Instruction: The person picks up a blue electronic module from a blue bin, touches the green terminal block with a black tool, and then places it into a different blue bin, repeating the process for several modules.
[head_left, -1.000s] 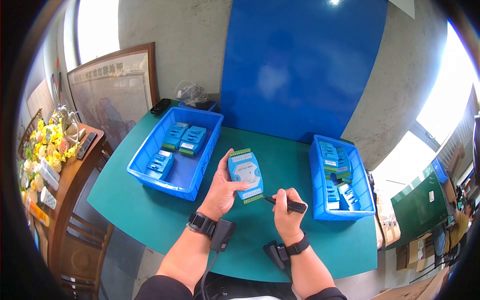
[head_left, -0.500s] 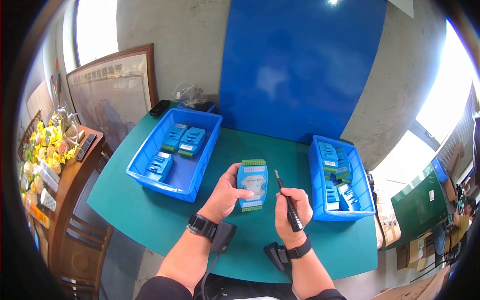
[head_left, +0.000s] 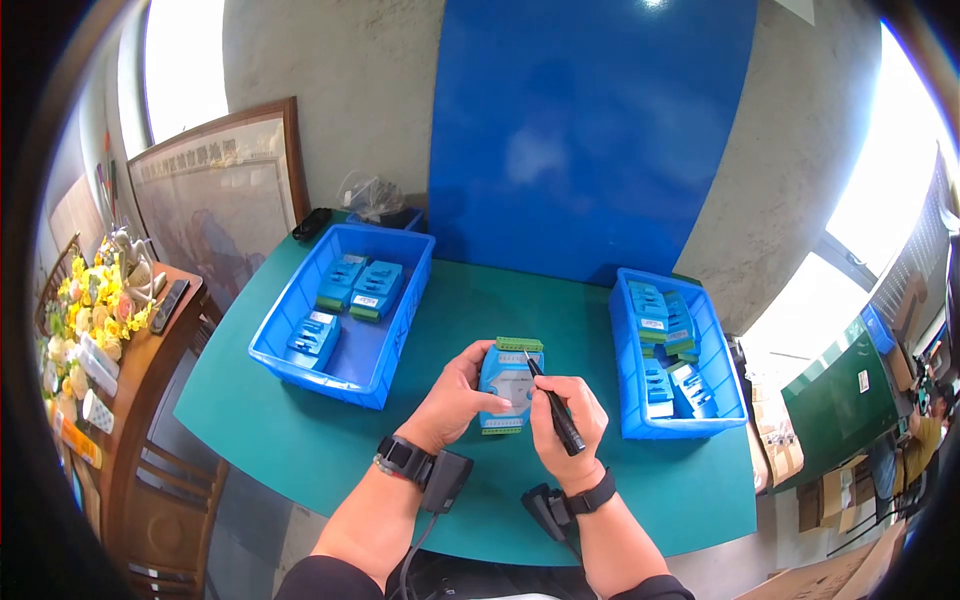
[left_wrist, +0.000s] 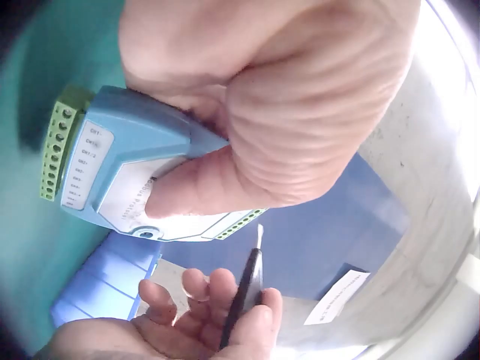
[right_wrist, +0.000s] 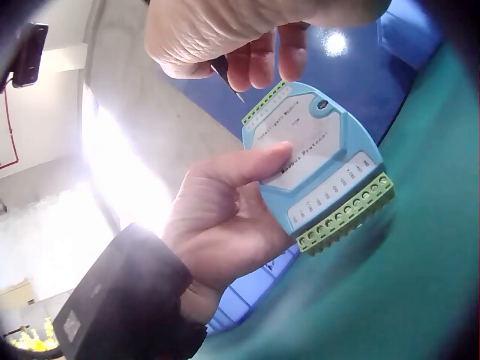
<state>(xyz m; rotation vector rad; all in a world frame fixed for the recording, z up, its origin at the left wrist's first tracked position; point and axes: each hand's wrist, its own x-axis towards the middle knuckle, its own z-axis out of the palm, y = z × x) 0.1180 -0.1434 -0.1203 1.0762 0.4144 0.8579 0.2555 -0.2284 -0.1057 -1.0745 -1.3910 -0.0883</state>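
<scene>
My left hand (head_left: 450, 405) grips a light blue module (head_left: 508, 385) by its left side, thumb across the grey label. Green terminal strips line the module's two ends, the far one (head_left: 520, 345) and the near one. A black pen-like screwdriver (head_left: 566, 425) is pinched in my right hand (head_left: 572, 425), its tip close to the far strip; whether it touches cannot be told. In the left wrist view the screwdriver (left_wrist: 244, 296) points at a terminal strip (left_wrist: 244, 223). The right wrist view shows the module (right_wrist: 307, 150) with the tip beside its smaller-looking strip (right_wrist: 264, 103).
A blue bin (head_left: 375, 385) with several blue modules stands at the left of the green table (head_left: 440, 500); another blue bin (head_left: 685, 428) with several more is at the right. A small bin with a plastic bag (head_left: 372, 197) sits at the back left, beside a black object (head_left: 312, 224).
The right hand has moved up and left, bringing the screwdriver from beside the module to its far strip. The module was lowered and turned from its earlier tilt.
</scene>
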